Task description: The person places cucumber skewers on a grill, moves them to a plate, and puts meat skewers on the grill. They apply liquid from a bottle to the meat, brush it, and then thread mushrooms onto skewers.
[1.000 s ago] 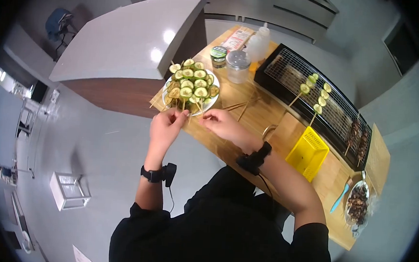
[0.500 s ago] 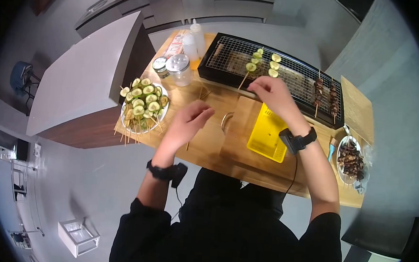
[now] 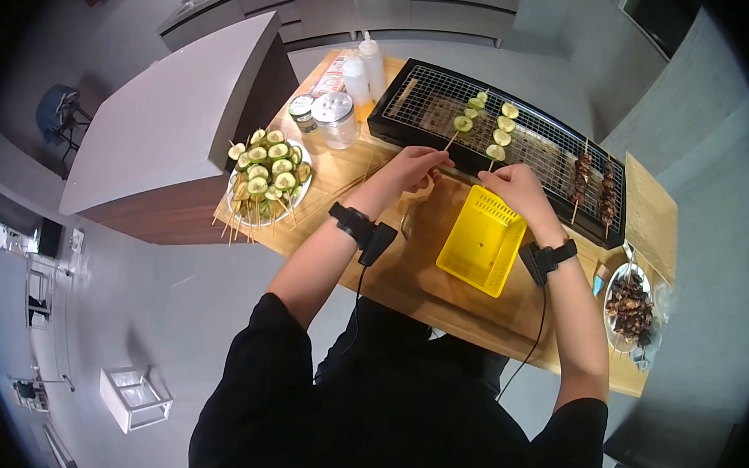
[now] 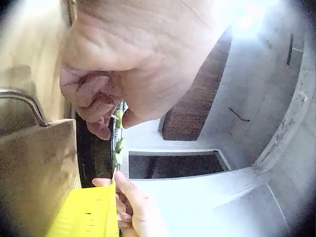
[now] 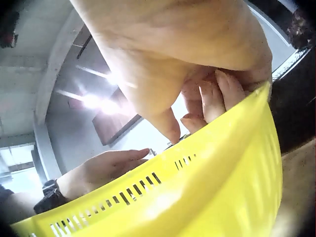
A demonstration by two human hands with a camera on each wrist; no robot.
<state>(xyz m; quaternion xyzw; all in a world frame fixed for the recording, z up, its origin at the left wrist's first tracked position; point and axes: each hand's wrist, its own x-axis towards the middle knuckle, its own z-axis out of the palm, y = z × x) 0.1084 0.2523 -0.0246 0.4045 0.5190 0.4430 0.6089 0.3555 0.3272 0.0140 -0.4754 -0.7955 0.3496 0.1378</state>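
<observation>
Two skewers of green-rimmed cucumber slices lie on the grill [image 3: 434, 109], their sticks pointing towards me. In the head view, my left hand [image 3: 411, 168] pinches the stick end of the left cucumber skewer [image 3: 463, 124] between thumb and fingers. My right hand [image 3: 519, 191] pinches the stick of the right cucumber skewer [image 3: 502, 137] at the grill's front edge. Both pinches also show in the left wrist view, where the right thumb [image 4: 126, 185] presses on its stick. A yellow basket [image 5: 222, 173] stands just below the right hand and hides part of its fingers in the right wrist view.
A plate [image 3: 235, 212] heaped with cucumber skewers stands at the left. Behind it are jars [image 3: 336, 124] and squeeze bottles [image 3: 370, 62]. Meat skewers [image 3: 582, 182] lie on the grill's right end. A meat plate [image 3: 613, 334] sits at the far right, near a blue-handled brush [image 3: 599, 284].
Both hands have left the cucumber plate and moved right to the grill, the right arriving first. Each now pinches a skewer stick there. The head view has swung right.
</observation>
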